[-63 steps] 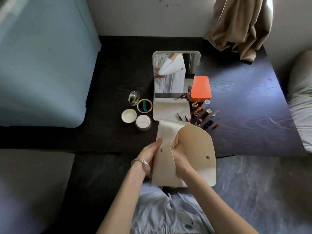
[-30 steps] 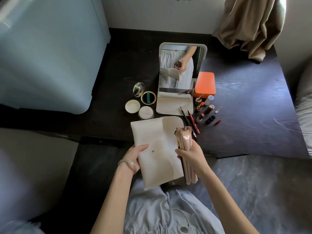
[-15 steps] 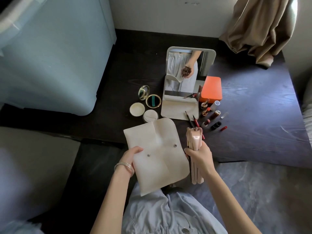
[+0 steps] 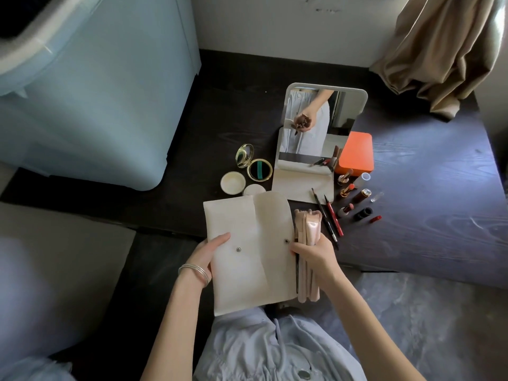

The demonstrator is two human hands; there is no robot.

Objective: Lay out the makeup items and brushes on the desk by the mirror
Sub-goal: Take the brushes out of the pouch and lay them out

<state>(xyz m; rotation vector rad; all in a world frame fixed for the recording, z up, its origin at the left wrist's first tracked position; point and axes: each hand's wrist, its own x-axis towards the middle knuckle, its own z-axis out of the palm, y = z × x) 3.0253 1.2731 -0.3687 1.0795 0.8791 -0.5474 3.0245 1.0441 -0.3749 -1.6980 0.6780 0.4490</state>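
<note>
Currently my right hand (image 4: 316,253) grips a bundle of pink-handled brushes (image 4: 307,237), fingers curled round the handles about midway along. The bundle points away from me, with the far ends over the near edge of the desk (image 4: 428,229) and the near ends above my lap. One thin dark brush (image 4: 297,273) lies along the bundle's left side. The mirror (image 4: 313,125) reflects this hand and the dark bristle tips.

My left hand (image 4: 210,253) holds the cream pouch (image 4: 247,251) at its left edge, thumb on top and fingers beneath. The pouch is open, flap laid flat, with two snap studs showing. It sits just left of the bundle, and its far end overlaps the desk edge. A set of thin bangles (image 4: 193,271) circles my left wrist.

Beyond the bundle, two pencils (image 4: 328,215), one dark and one red, lie side by side on the desk. To their right stand several lipsticks (image 4: 347,189) and small tubes, with an orange box (image 4: 357,154) behind them, beside the mirror. Left of the mirror sit an open gold compact (image 4: 253,165) and a round white jar (image 4: 232,182) with its lid alongside, partly hidden by the pouch.

Farther out, a pale blue cabinet (image 4: 96,92) stands at left and a tan curtain (image 4: 439,50) hangs at upper right.
</note>
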